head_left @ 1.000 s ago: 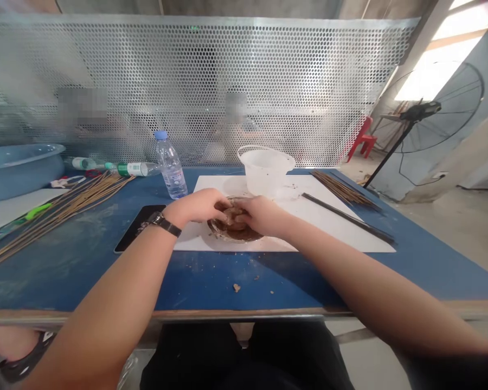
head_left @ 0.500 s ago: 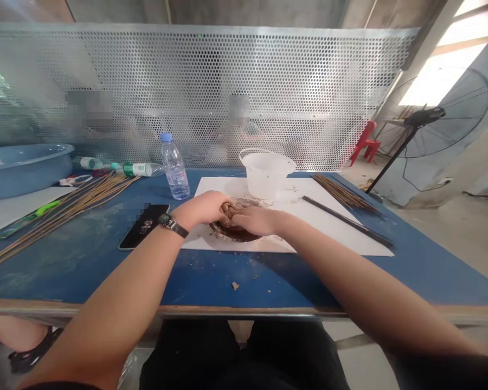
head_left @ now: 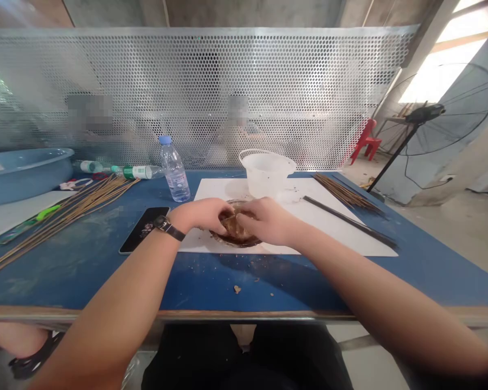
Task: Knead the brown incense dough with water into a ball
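A shallow round bowl (head_left: 236,244) stands on a white board (head_left: 211,187), with a brown, clay-like lump (head_left: 236,226) in it. From the left, my left hand (head_left: 210,212) reaches into the bowl, its fingers curled against the lump. My right hand (head_left: 270,219) grips the lump from the right side, thumb pressed on top. Fingertips of both hands are partly hidden by the lump and the bowl. Just behind the bowl is a translucent white bucket (head_left: 266,173) with its handle up.
A water bottle (head_left: 174,173) and a phone (head_left: 142,230) are on the left, near thin sticks (head_left: 77,208) and a blue basin (head_left: 24,173). To the right lie a black bar (head_left: 345,219) and more sticks (head_left: 345,190). A perforated metal screen (head_left: 207,81) borders the table's back.
My hands have moved apart slightly, showing more of the brown lump. My right hand has turned and risen, its thumb now on the lump. The view has shifted a little.
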`<state>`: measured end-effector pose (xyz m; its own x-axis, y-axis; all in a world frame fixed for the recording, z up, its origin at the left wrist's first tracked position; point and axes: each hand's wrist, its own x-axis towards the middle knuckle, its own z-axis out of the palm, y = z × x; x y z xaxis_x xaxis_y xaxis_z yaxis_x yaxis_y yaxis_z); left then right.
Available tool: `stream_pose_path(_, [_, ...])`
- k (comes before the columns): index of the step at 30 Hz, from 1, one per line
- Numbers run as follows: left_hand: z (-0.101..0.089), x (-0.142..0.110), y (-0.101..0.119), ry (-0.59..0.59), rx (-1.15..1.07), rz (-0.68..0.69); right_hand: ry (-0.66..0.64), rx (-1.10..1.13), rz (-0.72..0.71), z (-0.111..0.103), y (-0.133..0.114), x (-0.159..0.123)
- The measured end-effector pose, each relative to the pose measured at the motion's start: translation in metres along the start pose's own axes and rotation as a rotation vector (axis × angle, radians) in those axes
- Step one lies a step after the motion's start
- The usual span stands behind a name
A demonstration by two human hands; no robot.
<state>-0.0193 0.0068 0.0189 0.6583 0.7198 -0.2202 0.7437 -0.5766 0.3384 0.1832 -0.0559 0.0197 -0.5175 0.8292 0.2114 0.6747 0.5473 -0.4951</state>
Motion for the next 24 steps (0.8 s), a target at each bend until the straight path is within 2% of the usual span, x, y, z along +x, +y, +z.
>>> stream_pose_path(5, [-0.004,-0.005,0.0,-0.116,-0.004,0.052,0.049,0.017,-0.066,-0.005,0.0,-0.003])
stream_pose_path(9, [-0.007,-0.005,0.003,-0.088,-0.034,0.02,0.082,0.007,-0.027,-0.001,0.014,0.005])
stream_pose_path(13, [-0.005,-0.002,0.005,-0.021,-0.023,0.012,-0.069,0.022,0.018,0.006,0.026,0.01])
stream_pose_path(15, [-0.003,-0.001,0.005,0.018,-0.033,-0.005,-0.102,0.021,0.047,0.006,0.027,0.012])
stream_pose_path(18, [0.002,0.003,0.008,0.103,-0.09,-0.011,-0.044,-0.016,0.076,0.003,0.026,0.014])
stream_pose_path(21, [0.012,0.007,0.014,0.272,-0.1,-0.008,0.056,-0.14,0.124,0.001,0.026,0.018])
stream_pose_path(24, [0.023,0.011,0.018,0.392,0.03,-0.054,-0.008,-0.234,0.129,0.003,0.023,0.017])
